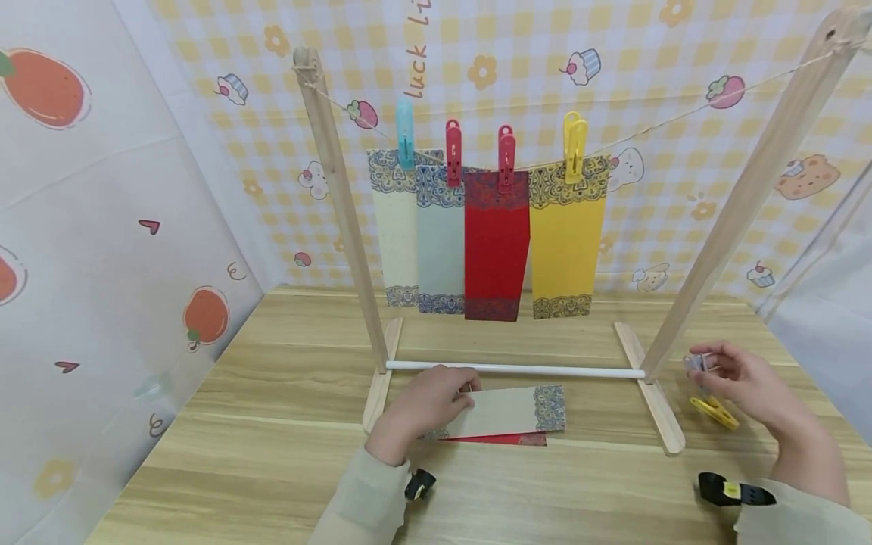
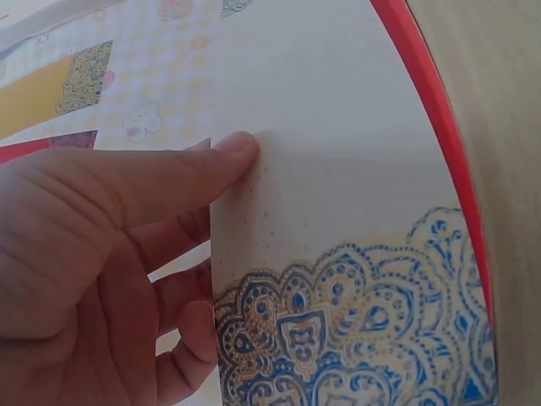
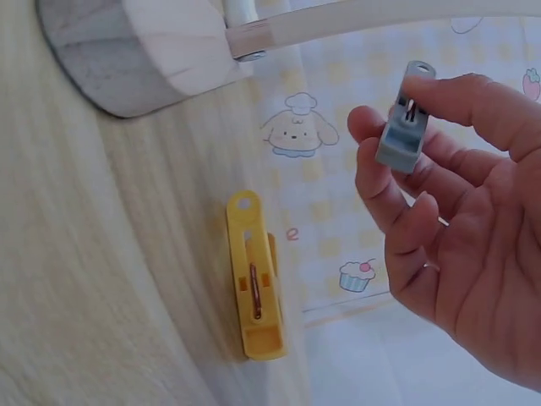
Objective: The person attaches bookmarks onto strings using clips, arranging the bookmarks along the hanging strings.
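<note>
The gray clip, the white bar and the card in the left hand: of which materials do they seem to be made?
Gray clip: likely molded plastic, smooth, with a metal-looking spring showing.
White bar: smooth, evenly white; plastic or coated metal, I cannot tell which.
Card: probably paper, thin and matte, with a printed-looking border.

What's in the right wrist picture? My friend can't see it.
A person's right hand pinches a gray clothespin between thumb and fingers. A yellow clothespin lies on the wooden table; behind is a checked cloth with a cartoon puppy and a cupcake.
</note>
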`<state>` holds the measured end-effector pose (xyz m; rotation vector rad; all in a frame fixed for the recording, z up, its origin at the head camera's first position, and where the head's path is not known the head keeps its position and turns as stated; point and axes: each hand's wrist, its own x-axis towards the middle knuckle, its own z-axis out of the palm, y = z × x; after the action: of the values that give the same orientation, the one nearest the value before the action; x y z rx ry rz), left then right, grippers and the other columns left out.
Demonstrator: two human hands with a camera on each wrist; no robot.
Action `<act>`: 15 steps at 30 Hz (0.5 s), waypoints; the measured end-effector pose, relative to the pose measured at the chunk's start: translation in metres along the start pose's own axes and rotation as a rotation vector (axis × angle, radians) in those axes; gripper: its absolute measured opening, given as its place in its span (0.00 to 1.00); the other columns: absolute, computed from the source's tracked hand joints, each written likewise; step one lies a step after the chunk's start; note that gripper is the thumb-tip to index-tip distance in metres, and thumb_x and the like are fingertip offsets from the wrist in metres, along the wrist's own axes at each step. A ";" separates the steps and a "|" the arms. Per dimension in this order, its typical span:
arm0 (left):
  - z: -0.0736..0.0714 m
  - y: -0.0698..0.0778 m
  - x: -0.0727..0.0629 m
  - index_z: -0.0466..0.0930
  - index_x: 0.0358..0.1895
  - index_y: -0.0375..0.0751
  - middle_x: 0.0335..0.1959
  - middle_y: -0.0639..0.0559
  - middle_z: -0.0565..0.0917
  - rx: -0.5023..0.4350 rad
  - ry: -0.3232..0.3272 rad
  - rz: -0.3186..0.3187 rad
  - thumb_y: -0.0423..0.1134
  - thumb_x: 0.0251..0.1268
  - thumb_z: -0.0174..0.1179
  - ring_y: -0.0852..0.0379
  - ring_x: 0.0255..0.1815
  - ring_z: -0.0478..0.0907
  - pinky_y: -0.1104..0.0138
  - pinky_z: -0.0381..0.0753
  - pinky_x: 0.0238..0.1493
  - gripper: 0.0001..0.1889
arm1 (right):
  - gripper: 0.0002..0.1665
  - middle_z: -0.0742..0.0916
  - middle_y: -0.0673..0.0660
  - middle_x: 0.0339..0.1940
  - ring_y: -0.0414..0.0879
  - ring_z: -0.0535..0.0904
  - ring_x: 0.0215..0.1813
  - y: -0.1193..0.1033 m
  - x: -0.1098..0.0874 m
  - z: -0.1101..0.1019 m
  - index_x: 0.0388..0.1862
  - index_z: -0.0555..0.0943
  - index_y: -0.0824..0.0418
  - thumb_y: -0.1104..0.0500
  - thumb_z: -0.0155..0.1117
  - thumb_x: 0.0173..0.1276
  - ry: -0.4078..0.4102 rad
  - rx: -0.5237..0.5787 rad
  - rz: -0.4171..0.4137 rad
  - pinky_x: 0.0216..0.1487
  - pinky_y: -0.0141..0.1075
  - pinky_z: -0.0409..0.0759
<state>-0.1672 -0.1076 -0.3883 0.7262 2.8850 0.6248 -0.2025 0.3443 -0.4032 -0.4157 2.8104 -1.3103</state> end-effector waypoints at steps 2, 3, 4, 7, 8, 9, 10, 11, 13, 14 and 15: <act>0.000 0.000 0.000 0.83 0.47 0.47 0.41 0.56 0.87 -0.010 -0.004 0.003 0.37 0.69 0.62 0.64 0.39 0.79 0.68 0.81 0.46 0.07 | 0.16 0.84 0.32 0.35 0.28 0.81 0.37 0.000 0.000 -0.002 0.55 0.70 0.51 0.68 0.55 0.74 0.004 0.048 -0.009 0.33 0.26 0.78; -0.001 0.000 -0.001 0.83 0.47 0.47 0.41 0.56 0.87 -0.015 -0.004 0.005 0.37 0.69 0.62 0.64 0.39 0.79 0.68 0.81 0.46 0.07 | 0.20 0.84 0.31 0.36 0.27 0.81 0.38 -0.001 0.000 -0.003 0.54 0.69 0.47 0.70 0.54 0.74 0.010 0.073 -0.015 0.33 0.25 0.78; -0.001 0.000 -0.001 0.83 0.47 0.47 0.40 0.56 0.87 -0.020 -0.005 0.007 0.37 0.69 0.62 0.64 0.39 0.79 0.68 0.80 0.46 0.07 | 0.22 0.85 0.31 0.36 0.26 0.81 0.38 -0.001 0.000 -0.004 0.54 0.68 0.44 0.71 0.53 0.74 0.015 0.093 -0.027 0.34 0.23 0.77; -0.002 0.001 -0.002 0.83 0.46 0.47 0.40 0.56 0.87 -0.035 -0.004 0.013 0.37 0.69 0.62 0.64 0.38 0.79 0.69 0.80 0.45 0.06 | 0.27 0.84 0.29 0.38 0.23 0.79 0.41 -0.002 -0.001 -0.007 0.54 0.66 0.38 0.72 0.52 0.74 0.044 0.128 -0.047 0.36 0.19 0.75; -0.002 0.001 -0.002 0.83 0.46 0.47 0.40 0.56 0.87 -0.040 -0.003 0.015 0.37 0.69 0.62 0.65 0.38 0.79 0.69 0.80 0.45 0.06 | 0.28 0.84 0.28 0.39 0.22 0.79 0.41 -0.002 -0.001 -0.008 0.54 0.66 0.36 0.71 0.52 0.74 0.059 0.131 -0.051 0.37 0.18 0.75; -0.002 0.001 -0.002 0.83 0.46 0.46 0.40 0.56 0.87 -0.046 -0.003 0.016 0.37 0.69 0.62 0.64 0.38 0.80 0.69 0.80 0.45 0.06 | 0.27 0.84 0.28 0.39 0.22 0.78 0.42 -0.003 -0.002 -0.008 0.54 0.66 0.36 0.71 0.52 0.75 0.070 0.135 -0.058 0.37 0.17 0.74; -0.003 0.001 -0.002 0.83 0.45 0.47 0.40 0.56 0.87 -0.050 -0.002 0.019 0.37 0.69 0.62 0.64 0.39 0.80 0.69 0.81 0.46 0.06 | 0.27 0.83 0.27 0.40 0.21 0.78 0.42 -0.004 -0.002 -0.009 0.54 0.66 0.36 0.71 0.51 0.75 0.083 0.132 -0.062 0.37 0.17 0.74; -0.003 0.001 -0.002 0.83 0.45 0.47 0.40 0.56 0.87 -0.054 -0.001 0.022 0.37 0.69 0.62 0.64 0.39 0.80 0.69 0.81 0.46 0.05 | 0.26 0.83 0.27 0.40 0.21 0.77 0.42 -0.004 -0.003 -0.009 0.55 0.67 0.36 0.70 0.51 0.76 0.095 0.129 -0.069 0.37 0.17 0.74; -0.003 0.002 -0.002 0.83 0.44 0.47 0.40 0.56 0.87 -0.062 -0.001 0.026 0.37 0.69 0.63 0.64 0.40 0.80 0.69 0.81 0.46 0.05 | 0.25 0.83 0.26 0.40 0.22 0.77 0.41 -0.006 -0.004 -0.010 0.54 0.67 0.36 0.69 0.51 0.76 0.122 0.122 -0.078 0.36 0.18 0.74; -0.004 0.002 -0.002 0.83 0.44 0.47 0.40 0.56 0.87 -0.065 -0.001 0.028 0.37 0.68 0.63 0.64 0.40 0.81 0.69 0.81 0.46 0.05 | 0.25 0.82 0.26 0.40 0.22 0.77 0.41 -0.008 -0.004 -0.010 0.54 0.67 0.36 0.69 0.52 0.76 0.139 0.117 -0.079 0.35 0.18 0.74; -0.004 0.002 -0.002 0.83 0.44 0.47 0.40 0.56 0.87 -0.068 -0.002 0.030 0.37 0.68 0.63 0.64 0.40 0.81 0.69 0.81 0.47 0.05 | 0.25 0.82 0.25 0.40 0.22 0.76 0.40 -0.008 -0.004 -0.010 0.54 0.67 0.36 0.68 0.52 0.76 0.151 0.112 -0.080 0.35 0.19 0.74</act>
<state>-0.1648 -0.1083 -0.3838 0.7614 2.8409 0.7217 -0.1975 0.3478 -0.3906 -0.4487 2.8481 -1.5698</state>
